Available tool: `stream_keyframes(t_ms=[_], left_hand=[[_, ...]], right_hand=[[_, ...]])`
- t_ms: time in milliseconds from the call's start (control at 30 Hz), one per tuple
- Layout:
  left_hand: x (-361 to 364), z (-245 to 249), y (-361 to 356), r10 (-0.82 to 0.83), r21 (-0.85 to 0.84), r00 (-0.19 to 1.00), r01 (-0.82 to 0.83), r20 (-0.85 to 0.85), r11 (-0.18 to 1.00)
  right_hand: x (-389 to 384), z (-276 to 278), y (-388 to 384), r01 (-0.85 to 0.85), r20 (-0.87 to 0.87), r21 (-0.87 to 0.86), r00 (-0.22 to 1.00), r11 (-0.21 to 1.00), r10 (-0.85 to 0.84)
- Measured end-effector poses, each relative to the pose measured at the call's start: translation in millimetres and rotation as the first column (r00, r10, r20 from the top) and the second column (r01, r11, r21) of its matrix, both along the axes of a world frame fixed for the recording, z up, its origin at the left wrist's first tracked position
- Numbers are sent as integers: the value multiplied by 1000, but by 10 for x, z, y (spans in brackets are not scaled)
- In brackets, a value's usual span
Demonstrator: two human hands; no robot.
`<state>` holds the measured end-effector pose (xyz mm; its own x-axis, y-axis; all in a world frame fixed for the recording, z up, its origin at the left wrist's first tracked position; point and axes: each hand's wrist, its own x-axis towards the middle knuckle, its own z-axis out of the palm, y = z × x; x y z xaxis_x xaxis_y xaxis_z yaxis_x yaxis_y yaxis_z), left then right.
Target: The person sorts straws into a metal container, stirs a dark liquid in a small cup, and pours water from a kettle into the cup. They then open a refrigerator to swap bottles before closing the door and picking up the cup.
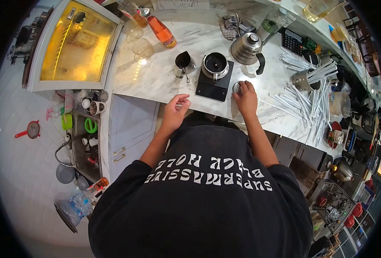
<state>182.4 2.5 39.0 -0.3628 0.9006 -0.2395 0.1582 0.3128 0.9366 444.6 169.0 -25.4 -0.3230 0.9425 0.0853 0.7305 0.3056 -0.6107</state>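
On the marble counter, a black scale (210,91) bears a round brewer (215,63) with dark contents. My right hand (245,99) is on the counter right of the scale, its fingers over a small round glass or metal object (237,88); whether they grip it is hard to tell. My left hand (176,110) hovers at the counter's front edge, fingers loosely curled and apart, with nothing in it. A metal pitcher (184,61) with a spoon (187,79) beside it stands left of the scale. Behind my right hand is a steel gooseneck kettle (245,48) with a black handle.
An orange bottle (161,32) and a glass (142,49) stand at the back left. Many white straws (302,105) lie at the right, near a metal holder (302,80). A checked cloth (233,28) lies behind the kettle. At far left is a sink (85,148).
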Motion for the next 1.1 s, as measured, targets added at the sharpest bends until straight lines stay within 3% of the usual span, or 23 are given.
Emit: stream_keyframes(t_ms=[100,267,400,433,533,633,800,967,1100], left_hand=[[41,-66,-108,38,39,998,-40,41,998],[87,-70,-161,97,50,993,-101,63,994],[-64,-245,-86,127,149,991,-132,44,980],[-113,-253,-80,140,176,990,-143,29,974],[-292,-147,53,186,140,977,-172,-100,975],[-541,-240,248,151,117,970,-130,-189,985],[-732,-331,597,66,134,968,-34,-243,990],[-875,-420,816,-103,-44,940,94,-326,995],[-1011,-444,865,-209,-27,914,212,-347,977]], right_hand=[[34,-96,-27,-45,37,132,998,990,41],[85,-124,-58,-68,46,151,997,986,62],[-51,347,-82,82,-94,181,993,980,-65],[-104,570,-108,95,-124,291,990,952,-61],[-323,1220,-285,48,-259,257,966,965,21],[-669,1475,-487,-78,-288,269,945,960,157],[-1284,1394,-513,-178,-309,-79,940,981,146],[-1599,1248,-455,-137,-293,46,945,989,144],[-1677,1119,-429,-121,-316,186,933,975,175]])
